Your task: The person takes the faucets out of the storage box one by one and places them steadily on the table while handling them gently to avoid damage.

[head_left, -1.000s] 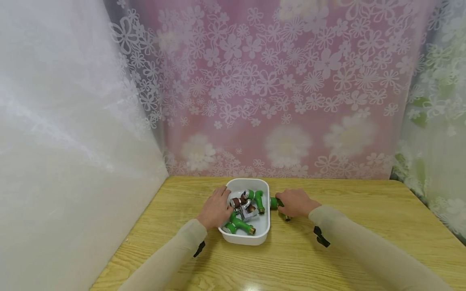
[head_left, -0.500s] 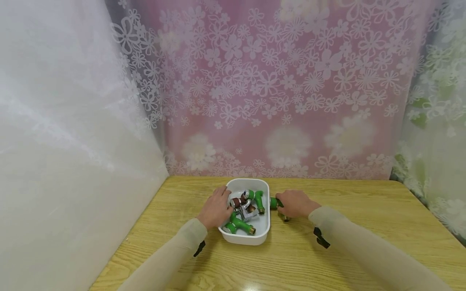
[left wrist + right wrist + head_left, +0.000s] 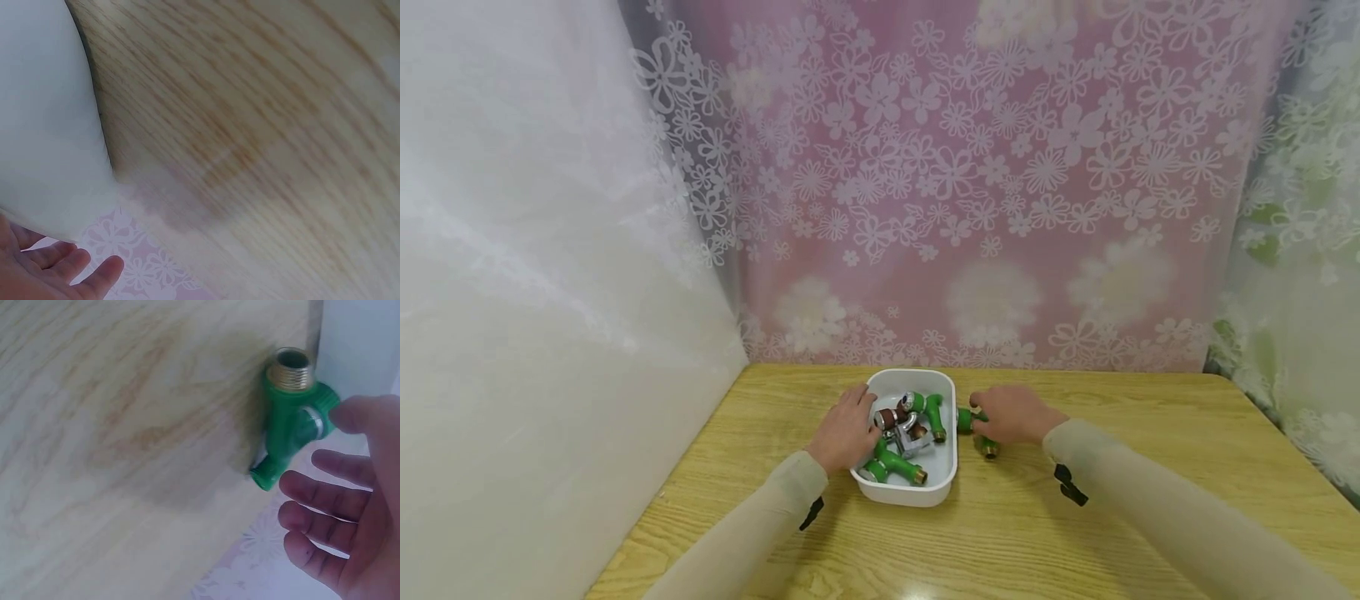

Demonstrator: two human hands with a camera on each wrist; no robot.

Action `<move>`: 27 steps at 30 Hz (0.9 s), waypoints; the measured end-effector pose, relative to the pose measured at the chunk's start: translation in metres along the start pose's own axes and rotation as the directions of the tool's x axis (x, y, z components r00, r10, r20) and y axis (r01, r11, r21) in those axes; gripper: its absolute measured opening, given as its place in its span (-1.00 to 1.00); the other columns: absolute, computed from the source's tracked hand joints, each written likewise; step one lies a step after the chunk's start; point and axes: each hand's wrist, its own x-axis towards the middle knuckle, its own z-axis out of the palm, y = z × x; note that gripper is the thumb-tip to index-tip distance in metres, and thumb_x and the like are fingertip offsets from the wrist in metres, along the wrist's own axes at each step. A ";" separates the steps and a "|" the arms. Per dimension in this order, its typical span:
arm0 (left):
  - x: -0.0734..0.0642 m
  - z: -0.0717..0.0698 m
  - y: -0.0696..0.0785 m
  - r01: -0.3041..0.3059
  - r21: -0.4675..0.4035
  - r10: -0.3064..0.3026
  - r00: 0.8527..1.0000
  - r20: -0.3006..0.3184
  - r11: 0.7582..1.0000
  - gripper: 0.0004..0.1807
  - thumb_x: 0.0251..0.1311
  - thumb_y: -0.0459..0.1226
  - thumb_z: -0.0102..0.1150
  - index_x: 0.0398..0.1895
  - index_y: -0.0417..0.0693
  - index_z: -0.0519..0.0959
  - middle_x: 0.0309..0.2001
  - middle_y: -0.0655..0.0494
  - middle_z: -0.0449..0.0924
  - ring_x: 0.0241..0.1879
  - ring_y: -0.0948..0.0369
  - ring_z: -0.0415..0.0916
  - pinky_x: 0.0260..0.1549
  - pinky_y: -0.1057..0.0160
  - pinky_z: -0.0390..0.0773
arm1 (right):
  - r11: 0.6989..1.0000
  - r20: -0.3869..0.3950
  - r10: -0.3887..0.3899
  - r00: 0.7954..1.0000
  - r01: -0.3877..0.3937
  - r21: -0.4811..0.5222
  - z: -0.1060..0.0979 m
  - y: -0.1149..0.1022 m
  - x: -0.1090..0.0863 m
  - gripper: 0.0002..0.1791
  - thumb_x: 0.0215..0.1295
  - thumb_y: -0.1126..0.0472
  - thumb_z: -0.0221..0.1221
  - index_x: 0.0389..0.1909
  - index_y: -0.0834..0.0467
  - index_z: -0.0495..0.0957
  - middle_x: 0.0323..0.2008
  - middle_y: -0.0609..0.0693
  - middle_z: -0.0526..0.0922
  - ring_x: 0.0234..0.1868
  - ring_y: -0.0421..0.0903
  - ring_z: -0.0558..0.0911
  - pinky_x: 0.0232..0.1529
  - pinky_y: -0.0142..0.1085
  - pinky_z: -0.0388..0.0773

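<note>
My left hand (image 3: 844, 432) rests on the left rim of a white plastic tub (image 3: 904, 497); the thumb reaches over the edge, and in the left wrist view the relaxed fingers (image 3: 103, 278) extend past the rim. Outside the tub's right wall lies a green faucet (image 3: 284, 428) with a brass threaded end. My right hand (image 3: 1013, 413) is around it from the right, partly covering it in the head view. In the right wrist view its fingers (image 3: 325, 494) are loosely bent and apart from the faucet body, with the thumb right at the faucet's knob.
Inside the tub lie more faucets: a green one (image 3: 934, 417) at the back, another green one (image 3: 898, 463) in front, a brown one (image 3: 887, 417) and a chrome one (image 3: 913, 442) between them. A wooden table (image 3: 1120, 467) bears everything; a pink floral curtain (image 3: 970, 208) hangs behind it.
My right hand has loosened around the green faucet and shifted slightly right, so more of the faucet's threaded end shows. The left hand and the tub have stayed in place.
</note>
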 end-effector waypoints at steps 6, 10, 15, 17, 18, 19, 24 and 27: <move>0.001 -0.001 0.001 0.007 -0.003 -0.007 1.000 0.007 1.000 -0.40 0.38 -0.10 0.08 0.40 -0.21 0.36 0.53 -0.18 0.15 0.50 -0.08 0.16 0.37 -0.10 0.35 | 0.996 -0.102 -0.082 0.991 0.077 -0.053 -0.016 -0.006 -0.003 -0.73 0.37 0.05 0.22 -0.08 0.13 0.66 -0.49 -0.09 0.63 -0.62 -0.25 0.44 -0.66 -0.33 0.35; 0.002 -0.001 0.001 0.015 -0.007 -0.015 1.000 0.012 1.000 -0.41 0.39 -0.11 0.08 0.40 -0.20 0.36 0.54 -0.18 0.13 0.50 -0.08 0.15 0.38 -0.10 0.35 | 0.989 -0.155 -0.135 0.979 0.123 -0.081 -0.026 -0.014 -0.002 -0.84 0.36 0.10 0.22 -0.18 0.09 0.66 -0.44 -0.08 0.64 -0.59 -0.25 0.44 -0.62 -0.33 0.34; 0.003 0.000 0.001 0.023 0.003 -0.023 1.000 0.014 1.000 -0.41 0.40 -0.10 0.07 0.40 -0.19 0.37 0.54 -0.18 0.13 0.51 -0.08 0.14 0.39 -0.10 0.33 | 0.967 -0.142 -0.244 0.959 0.229 -0.111 -0.038 -0.027 0.003 -0.79 0.39 0.05 0.20 -0.06 0.02 0.67 -0.20 -0.04 0.73 -0.39 -0.19 0.61 -0.46 -0.27 0.53; 0.004 0.001 0.001 0.023 0.011 -0.023 1.000 0.013 1.000 -0.41 0.39 -0.10 0.07 0.40 -0.19 0.37 0.54 -0.18 0.14 0.51 -0.08 0.15 0.39 -0.10 0.33 | 0.953 -0.124 -0.291 0.949 0.276 -0.124 -0.043 -0.032 0.005 -0.76 0.39 0.05 0.20 -0.02 0.02 0.66 -0.14 -0.03 0.72 -0.28 -0.14 0.65 -0.35 -0.21 0.59; 0.004 0.001 0.001 0.023 0.013 -0.023 1.000 0.013 1.000 -0.41 0.39 -0.10 0.07 0.40 -0.19 0.37 0.54 -0.17 0.14 0.51 -0.08 0.15 0.40 -0.09 0.32 | 0.946 -0.116 -0.312 0.943 0.297 -0.131 -0.045 -0.035 0.006 -0.76 0.39 0.04 0.20 -0.02 0.01 0.66 -0.13 -0.04 0.71 -0.23 -0.13 0.65 -0.30 -0.20 0.61; 0.004 0.001 0.001 0.024 0.015 -0.024 1.000 0.015 1.000 -0.41 0.39 -0.10 0.07 0.40 -0.19 0.37 0.54 -0.17 0.14 0.51 -0.08 0.15 0.40 -0.09 0.32 | 0.941 -0.107 -0.327 0.939 0.313 -0.129 -0.046 -0.037 0.008 -0.75 0.38 0.04 0.20 0.00 0.02 0.66 -0.12 -0.04 0.70 -0.21 -0.12 0.65 -0.28 -0.19 0.61; 0.005 0.003 0.001 0.023 0.001 -0.023 1.000 0.015 1.000 -0.41 0.38 -0.10 0.08 0.39 -0.19 0.38 0.53 -0.19 0.15 0.50 -0.09 0.15 0.39 -0.09 0.33 | 0.926 -0.045 -0.362 0.931 0.354 -0.128 -0.051 -0.050 0.016 -0.65 0.35 0.02 0.24 0.10 0.00 0.64 -0.01 -0.04 0.67 -0.09 -0.11 0.66 -0.16 -0.16 0.65; 0.006 0.002 0.002 0.025 -0.005 -0.025 1.000 0.013 1.000 -0.42 0.39 -0.10 0.08 0.39 -0.18 0.38 0.53 -0.19 0.14 0.50 -0.08 0.15 0.38 -0.09 0.35 | 0.922 0.019 -0.370 0.929 0.370 -0.110 -0.053 -0.058 0.021 -0.59 0.35 -0.01 0.26 0.19 -0.05 0.61 0.10 -0.03 0.65 0.02 -0.08 0.65 -0.01 -0.11 0.65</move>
